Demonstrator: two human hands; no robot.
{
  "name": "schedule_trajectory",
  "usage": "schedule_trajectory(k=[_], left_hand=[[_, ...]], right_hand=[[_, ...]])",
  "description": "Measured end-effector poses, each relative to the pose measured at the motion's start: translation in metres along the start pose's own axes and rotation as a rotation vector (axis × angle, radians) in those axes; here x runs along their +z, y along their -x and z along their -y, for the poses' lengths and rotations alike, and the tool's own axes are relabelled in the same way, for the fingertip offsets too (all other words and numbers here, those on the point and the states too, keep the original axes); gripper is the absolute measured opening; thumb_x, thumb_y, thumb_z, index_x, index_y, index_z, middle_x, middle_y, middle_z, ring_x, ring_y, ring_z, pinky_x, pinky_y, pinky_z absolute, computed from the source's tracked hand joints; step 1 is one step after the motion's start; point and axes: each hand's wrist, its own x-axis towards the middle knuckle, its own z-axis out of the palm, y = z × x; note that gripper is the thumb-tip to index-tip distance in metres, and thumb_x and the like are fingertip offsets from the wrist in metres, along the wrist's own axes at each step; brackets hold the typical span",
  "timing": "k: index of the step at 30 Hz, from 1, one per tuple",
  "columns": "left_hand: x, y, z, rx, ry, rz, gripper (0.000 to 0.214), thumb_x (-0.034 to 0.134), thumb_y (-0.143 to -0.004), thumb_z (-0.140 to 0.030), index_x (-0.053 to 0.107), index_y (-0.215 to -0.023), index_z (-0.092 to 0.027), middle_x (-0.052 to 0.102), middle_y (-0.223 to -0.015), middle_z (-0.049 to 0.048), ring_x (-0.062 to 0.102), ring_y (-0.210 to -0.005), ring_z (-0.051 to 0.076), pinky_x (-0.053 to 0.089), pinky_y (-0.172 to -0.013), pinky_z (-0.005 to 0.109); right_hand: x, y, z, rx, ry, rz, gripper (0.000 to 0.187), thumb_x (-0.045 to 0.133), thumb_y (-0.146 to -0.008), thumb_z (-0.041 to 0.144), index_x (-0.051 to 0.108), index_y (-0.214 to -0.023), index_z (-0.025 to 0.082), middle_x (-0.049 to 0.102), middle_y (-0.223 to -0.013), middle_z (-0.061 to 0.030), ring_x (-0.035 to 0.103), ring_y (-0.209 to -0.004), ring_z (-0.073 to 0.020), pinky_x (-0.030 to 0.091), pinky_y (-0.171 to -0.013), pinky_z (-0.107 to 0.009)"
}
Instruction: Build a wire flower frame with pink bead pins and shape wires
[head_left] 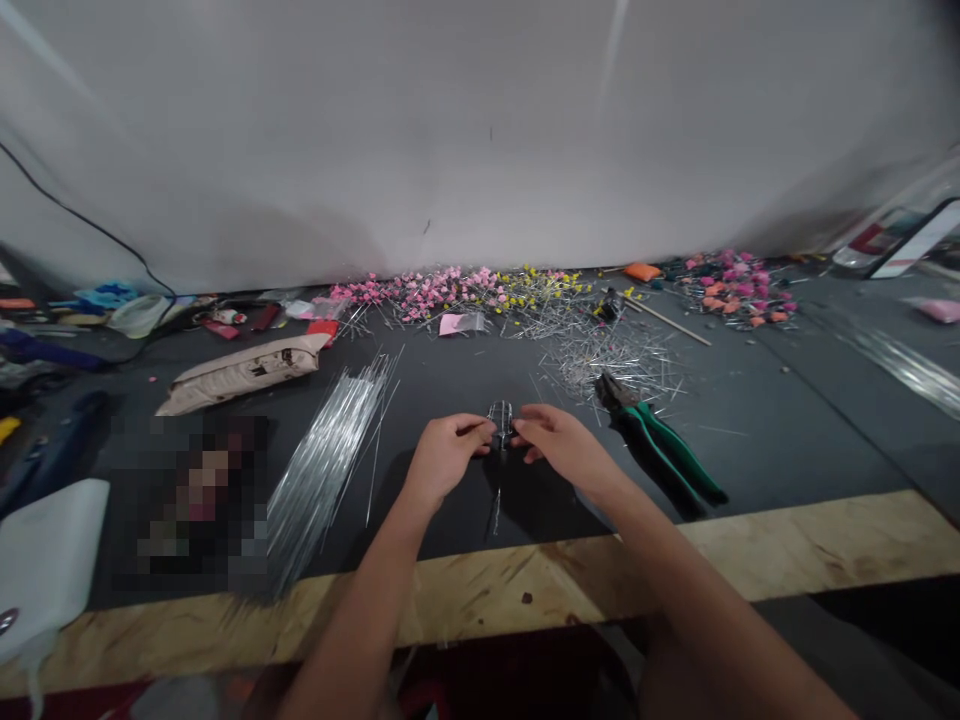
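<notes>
Both of my hands meet over the dark table top near its front edge. My left hand (444, 455) and my right hand (559, 442) each pinch one side of a small bent wire piece (500, 422), whose thin wire tail hangs down toward me. Green-handled pliers (660, 445) lie just right of my right hand. A bundle of straight silver wires (330, 455) lies to the left of my left hand.
Loose cut wires (607, 355) and piles of pink and yellow flower heads (465, 290) lie along the back by the white wall. More pink and orange flowers (731, 285) sit at the far right. A beige bag (244, 370) lies at left, a wooden strip (787, 550) edges the table.
</notes>
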Motion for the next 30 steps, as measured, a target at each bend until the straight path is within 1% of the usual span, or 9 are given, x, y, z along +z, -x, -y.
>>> schedule_trajectory(k=[4, 6, 11, 15, 17, 20, 23, 26, 30], left_hand=[[0.002, 0.002, 0.0, -0.009, 0.064, -0.001, 0.025, 0.062, -0.074, -0.035, 0.068, -0.084, -0.013, 0.069, -0.08, 0.007, 0.063, -0.072, 0.016, 0.053, -0.072, 0.031], [0.003, 0.003, 0.0, -0.008, 0.084, 0.012, 0.025, 0.062, -0.074, -0.035, 0.068, -0.085, -0.014, 0.069, -0.081, 0.0067, 0.063, -0.072, 0.016, 0.052, -0.074, 0.031], [0.007, 0.006, -0.003, 0.001, 0.103, 0.053, 0.027, 0.063, -0.073, -0.037, 0.069, -0.087, -0.015, 0.069, -0.08, 0.0062, 0.062, -0.074, 0.015, 0.049, -0.073, 0.029], [0.003, 0.01, -0.008, -0.01, 0.128, -0.027, 0.027, 0.061, -0.075, -0.036, 0.068, -0.09, -0.015, 0.068, -0.079, 0.0058, 0.061, -0.069, 0.014, 0.049, -0.069, 0.028], [0.0, 0.015, -0.011, -0.025, 0.183, -0.067, 0.025, 0.061, -0.075, -0.032, 0.067, -0.092, -0.015, 0.067, -0.079, 0.0049, 0.061, -0.067, 0.013, 0.05, -0.069, 0.028], [0.0, 0.027, -0.015, -0.04, 0.302, -0.088, 0.028, 0.061, -0.075, -0.027, 0.061, -0.1, -0.014, 0.067, -0.08, 0.0045, 0.062, -0.067, 0.013, 0.051, -0.066, 0.028], [0.004, 0.039, -0.017, -0.062, 0.352, -0.102, 0.022, 0.061, -0.075, -0.027, 0.061, -0.091, -0.013, 0.067, -0.075, 0.0052, 0.063, -0.064, 0.014, 0.052, -0.061, 0.028], [0.01, 0.046, -0.017, -0.04, 0.283, -0.096, 0.016, 0.064, -0.072, -0.028, 0.065, -0.079, -0.013, 0.066, -0.069, 0.004, 0.062, -0.06, 0.014, 0.052, -0.062, 0.028], [0.018, 0.048, -0.015, -0.032, 0.265, -0.092, 0.019, 0.066, -0.07, -0.025, 0.066, -0.086, -0.016, 0.067, -0.072, 0.0019, 0.06, -0.058, 0.011, 0.051, -0.062, 0.026]], right_hand=[[-0.002, -0.006, -0.005, -0.001, -0.024, -0.009, 0.03, 0.061, -0.072, 0.021, 0.054, -0.101, 0.015, 0.062, -0.086, -0.0065, 0.062, -0.067, -0.0144, 0.049, -0.047, -0.023], [-0.002, -0.007, -0.006, -0.01, -0.028, -0.012, 0.032, 0.062, -0.071, 0.02, 0.053, -0.101, 0.015, 0.061, -0.082, -0.0037, 0.061, -0.065, -0.0128, 0.048, -0.047, -0.022], [-0.004, -0.008, -0.005, -0.015, -0.014, 0.039, 0.017, 0.062, -0.069, 0.025, 0.061, -0.081, 0.014, 0.057, -0.063, 0.0012, 0.053, -0.054, -0.0093, 0.042, -0.046, -0.021], [-0.006, -0.002, 0.001, -0.026, -0.018, 0.053, 0.019, 0.063, -0.069, 0.032, 0.062, -0.077, 0.015, 0.056, -0.06, 0.0029, 0.048, -0.051, -0.0076, 0.039, -0.048, -0.021], [-0.008, 0.003, 0.005, -0.033, -0.026, 0.058, 0.02, 0.063, -0.069, 0.034, 0.062, -0.076, 0.015, 0.056, -0.061, 0.0028, 0.048, -0.052, -0.0078, 0.039, -0.049, -0.021], [-0.01, 0.011, 0.01, -0.037, -0.04, 0.069, 0.02, 0.063, -0.07, 0.035, 0.061, -0.076, 0.016, 0.056, -0.062, 0.0021, 0.049, -0.053, -0.0084, 0.039, -0.051, -0.022], [-0.012, 0.018, 0.012, -0.041, -0.073, 0.085, 0.019, 0.062, -0.071, 0.034, 0.06, -0.077, 0.016, 0.055, -0.062, 0.002, 0.049, -0.053, -0.0088, 0.038, -0.051, -0.023], [-0.012, 0.023, 0.012, -0.043, -0.104, 0.091, 0.018, 0.063, -0.071, 0.034, 0.06, -0.075, 0.016, 0.055, -0.062, 0.0021, 0.049, -0.055, -0.0096, 0.039, -0.052, -0.024], [-0.01, 0.027, 0.012, -0.031, -0.121, 0.095, 0.018, 0.063, -0.072, 0.034, 0.062, -0.079, 0.017, 0.056, -0.065, 0.0017, 0.052, -0.058, -0.0108, 0.04, -0.053, -0.025]])
